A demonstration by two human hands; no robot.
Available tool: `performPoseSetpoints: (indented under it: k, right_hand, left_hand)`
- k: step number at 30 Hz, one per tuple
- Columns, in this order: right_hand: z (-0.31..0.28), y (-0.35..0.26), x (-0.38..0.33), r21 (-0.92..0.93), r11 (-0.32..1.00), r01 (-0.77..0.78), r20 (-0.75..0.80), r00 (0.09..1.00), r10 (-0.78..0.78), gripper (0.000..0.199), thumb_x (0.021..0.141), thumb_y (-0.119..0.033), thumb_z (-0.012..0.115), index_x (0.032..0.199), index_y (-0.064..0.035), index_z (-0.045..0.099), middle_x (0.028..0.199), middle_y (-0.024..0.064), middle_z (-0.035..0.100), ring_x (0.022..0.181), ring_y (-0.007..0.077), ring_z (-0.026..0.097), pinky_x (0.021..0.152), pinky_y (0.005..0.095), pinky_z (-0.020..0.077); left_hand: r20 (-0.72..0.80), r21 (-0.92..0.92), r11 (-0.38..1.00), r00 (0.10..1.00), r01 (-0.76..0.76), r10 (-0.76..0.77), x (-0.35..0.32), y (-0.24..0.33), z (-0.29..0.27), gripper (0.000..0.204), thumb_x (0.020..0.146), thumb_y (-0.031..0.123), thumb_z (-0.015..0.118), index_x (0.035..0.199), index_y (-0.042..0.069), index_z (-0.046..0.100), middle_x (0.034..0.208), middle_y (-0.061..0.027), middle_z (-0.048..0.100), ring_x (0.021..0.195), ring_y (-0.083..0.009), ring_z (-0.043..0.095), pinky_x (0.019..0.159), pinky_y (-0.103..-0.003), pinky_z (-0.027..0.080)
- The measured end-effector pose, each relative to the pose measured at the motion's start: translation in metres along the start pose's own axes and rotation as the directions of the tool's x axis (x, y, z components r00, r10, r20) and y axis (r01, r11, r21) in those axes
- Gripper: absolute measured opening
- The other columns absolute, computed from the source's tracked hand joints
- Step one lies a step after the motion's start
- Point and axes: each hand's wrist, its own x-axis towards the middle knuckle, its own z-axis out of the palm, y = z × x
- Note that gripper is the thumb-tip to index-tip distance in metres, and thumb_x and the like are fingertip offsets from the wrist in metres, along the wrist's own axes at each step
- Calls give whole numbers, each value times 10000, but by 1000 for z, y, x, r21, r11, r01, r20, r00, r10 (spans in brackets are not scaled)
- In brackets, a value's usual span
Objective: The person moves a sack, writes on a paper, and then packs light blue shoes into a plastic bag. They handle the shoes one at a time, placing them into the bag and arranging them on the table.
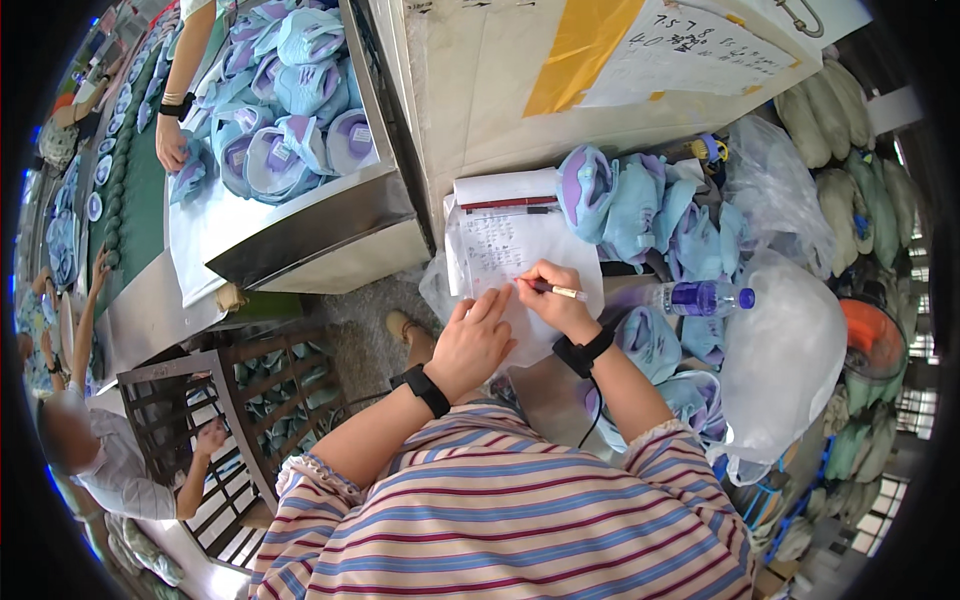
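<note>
My right hand [558, 303] grips a pen [566, 291], its tip touching a white sheet of paper [522, 245] with handwritten lines on it. Lying on the lower part of the same sheet, my left hand [470, 345] has its fingers stretched out beside the pen tip and holds nothing. Two more pens, one of them a red pen [490, 203], rest across the top of the sheet. Just right of the paper are several light blue and purple shoe uppers [630, 205]. A clear plastic bottle with a blue cap [695, 298] lies on its side near my right wrist.
A tall cream box [480, 110] stands behind the paper. Crumpled plastic bags [780, 350] crowd the right. At the far left, another person's hand [172, 145] touches an upper beside a piled metal-edged bin [330, 235]. A dark slatted rack [240, 400] stands lower left.
</note>
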Motion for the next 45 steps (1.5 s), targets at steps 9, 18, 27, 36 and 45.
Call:
performPoseSetpoints:
  k: [9,18,27,36,45]
  right_hand:
    - [-2,1,1,16,1000,-9,8,1000,9,129,746,-96,662,712,-15,567,621,107,611,511,173,583,488,278,452]
    - [0,4,0,25,999,-24,3,1000,24,128,745,-89,660,709,-16,562,617,99,606,509,163,570,493,275,446]
    - [-4,8,-2,146,987,-59,5,998,59,132,782,-82,640,718,-13,546,629,50,609,545,101,564,493,267,441]
    - [-35,-59,-11,508,805,-307,244,947,208,172,884,-170,594,820,-13,570,870,65,624,815,107,579,741,256,461]
    - [-25,-84,-43,646,684,-340,239,940,241,224,896,-205,590,868,18,583,903,112,623,851,157,594,776,298,486]
  left_hand:
    - [-33,-4,1000,999,-14,14,1,0,-3,219,780,268,626,797,50,603,1308,-182,467,1204,-264,402,933,-395,364]
    - [-29,-18,1000,1000,-8,7,-1,-1,-1,218,788,267,620,806,51,601,1323,-180,458,1210,-262,399,941,-395,359]
    - [-21,6,1000,1000,-1,1,-4,-3,4,206,803,233,597,877,41,589,1356,-147,437,1248,-267,369,968,-409,344]
    - [-54,-453,859,954,238,-293,-17,6,-39,154,797,97,610,940,38,613,879,-126,632,825,-291,599,700,-368,491]
    - [-159,-471,863,945,182,-286,-24,19,-47,152,804,102,617,942,40,629,729,-108,602,696,-287,580,622,-386,472]
